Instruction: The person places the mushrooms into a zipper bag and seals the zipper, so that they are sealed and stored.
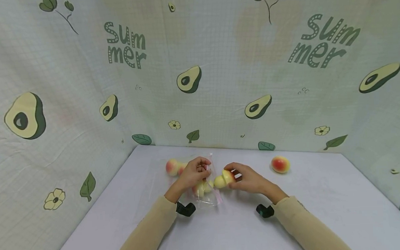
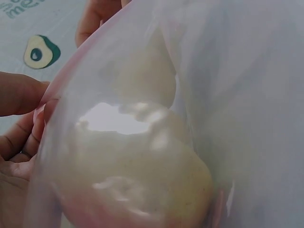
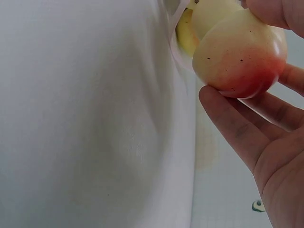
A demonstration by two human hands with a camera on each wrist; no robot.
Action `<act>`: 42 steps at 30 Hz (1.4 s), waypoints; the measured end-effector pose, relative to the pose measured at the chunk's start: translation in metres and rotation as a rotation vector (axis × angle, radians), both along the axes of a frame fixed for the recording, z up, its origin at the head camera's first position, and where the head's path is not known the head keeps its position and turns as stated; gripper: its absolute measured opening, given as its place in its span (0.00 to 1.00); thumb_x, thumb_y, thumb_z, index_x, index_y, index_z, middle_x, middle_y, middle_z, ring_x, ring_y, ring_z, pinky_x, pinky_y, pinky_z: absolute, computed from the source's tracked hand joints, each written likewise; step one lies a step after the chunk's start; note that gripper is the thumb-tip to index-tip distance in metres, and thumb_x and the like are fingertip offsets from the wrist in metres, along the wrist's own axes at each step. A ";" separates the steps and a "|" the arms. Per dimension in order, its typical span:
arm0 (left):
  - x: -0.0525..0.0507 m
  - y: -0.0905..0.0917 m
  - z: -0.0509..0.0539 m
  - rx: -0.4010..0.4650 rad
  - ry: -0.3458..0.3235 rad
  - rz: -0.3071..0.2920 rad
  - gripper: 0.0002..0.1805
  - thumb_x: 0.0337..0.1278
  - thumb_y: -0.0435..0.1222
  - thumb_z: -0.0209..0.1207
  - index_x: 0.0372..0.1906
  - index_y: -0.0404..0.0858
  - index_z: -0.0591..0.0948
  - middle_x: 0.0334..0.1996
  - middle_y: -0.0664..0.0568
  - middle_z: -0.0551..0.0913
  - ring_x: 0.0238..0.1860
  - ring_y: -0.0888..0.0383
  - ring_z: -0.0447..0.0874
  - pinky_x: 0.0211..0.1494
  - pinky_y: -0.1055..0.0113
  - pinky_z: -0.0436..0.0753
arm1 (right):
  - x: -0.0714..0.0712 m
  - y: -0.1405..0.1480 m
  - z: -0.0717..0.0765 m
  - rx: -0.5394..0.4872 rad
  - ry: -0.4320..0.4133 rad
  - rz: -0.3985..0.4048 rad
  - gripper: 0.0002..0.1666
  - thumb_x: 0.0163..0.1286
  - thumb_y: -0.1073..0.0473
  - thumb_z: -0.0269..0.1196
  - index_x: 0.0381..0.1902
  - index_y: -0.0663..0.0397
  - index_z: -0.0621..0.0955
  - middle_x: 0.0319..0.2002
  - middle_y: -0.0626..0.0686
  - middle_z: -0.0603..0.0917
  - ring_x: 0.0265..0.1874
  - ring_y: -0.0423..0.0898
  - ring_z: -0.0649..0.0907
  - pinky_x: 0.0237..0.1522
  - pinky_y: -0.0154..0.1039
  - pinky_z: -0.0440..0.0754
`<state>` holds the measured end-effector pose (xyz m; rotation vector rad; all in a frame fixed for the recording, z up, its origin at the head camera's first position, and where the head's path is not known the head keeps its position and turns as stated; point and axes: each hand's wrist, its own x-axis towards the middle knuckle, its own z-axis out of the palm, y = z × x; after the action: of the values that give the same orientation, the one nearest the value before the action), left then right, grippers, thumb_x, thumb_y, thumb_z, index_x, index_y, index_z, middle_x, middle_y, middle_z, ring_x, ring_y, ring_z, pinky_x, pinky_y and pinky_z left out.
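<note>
My left hand (image 1: pixel 191 174) pinches the pink-edged rim of a clear plastic zip bag (image 1: pixel 218 196). In the left wrist view, thumb and finger hold this bag (image 2: pixel 61 78) at its pink edge. Red-and-yellow peaches (image 1: pixel 198 190) show through the plastic. My right hand (image 1: pixel 250 180) grips a peach (image 3: pixel 240 57) with a red blush, fingers and thumb spread around it, close to the bag's mouth. Against it lies another pale yellow fruit (image 1: pixel 219 182); whether the hand also holds that one cannot be made out. The right palm is hidden in the head view.
A single peach (image 1: pixel 280 164) lies on the white table (image 1: pixel 321 194), right of the right hand. More peaches (image 1: pixel 172 167) are at the left, behind the left hand. A printed cloth (image 1: pixel 217 39) hangs around the back and sides. Dark wrist cameras (image 1: pixel 265 211) sit below the wrists.
</note>
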<state>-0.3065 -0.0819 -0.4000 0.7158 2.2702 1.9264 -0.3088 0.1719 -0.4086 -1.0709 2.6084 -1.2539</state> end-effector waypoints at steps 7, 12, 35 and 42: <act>-0.001 0.000 0.001 -0.005 0.014 0.005 0.18 0.55 0.23 0.59 0.50 0.22 0.70 0.30 0.49 0.72 0.25 0.60 0.72 0.27 0.71 0.76 | 0.001 -0.006 0.001 0.005 0.000 0.007 0.27 0.56 0.60 0.70 0.54 0.47 0.75 0.50 0.46 0.77 0.49 0.50 0.79 0.44 0.38 0.81; 0.000 0.001 0.002 -0.006 0.017 0.005 0.18 0.55 0.23 0.59 0.50 0.22 0.70 0.30 0.49 0.72 0.24 0.60 0.72 0.28 0.70 0.75 | 0.003 -0.009 0.002 0.011 -0.023 0.012 0.27 0.57 0.58 0.70 0.54 0.47 0.75 0.50 0.46 0.77 0.50 0.50 0.78 0.45 0.39 0.81; 0.023 0.000 0.029 0.015 -0.018 -0.029 0.13 0.56 0.19 0.55 0.48 0.25 0.72 0.32 0.43 0.72 0.26 0.55 0.71 0.29 0.66 0.76 | -0.001 -0.024 0.000 0.001 -0.054 0.044 0.27 0.57 0.58 0.71 0.54 0.51 0.75 0.51 0.49 0.77 0.49 0.50 0.78 0.43 0.36 0.81; 0.022 -0.001 0.029 0.005 -0.025 -0.029 0.13 0.57 0.20 0.55 0.48 0.25 0.72 0.32 0.43 0.72 0.27 0.55 0.71 0.30 0.65 0.77 | -0.004 -0.027 -0.004 -0.004 -0.045 0.050 0.28 0.56 0.54 0.72 0.54 0.50 0.75 0.52 0.49 0.77 0.49 0.50 0.79 0.43 0.37 0.81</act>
<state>-0.2842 -0.0833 -0.3710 0.7171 2.2285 1.9183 -0.3123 0.1448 -0.4125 -1.0885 2.5314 -1.2580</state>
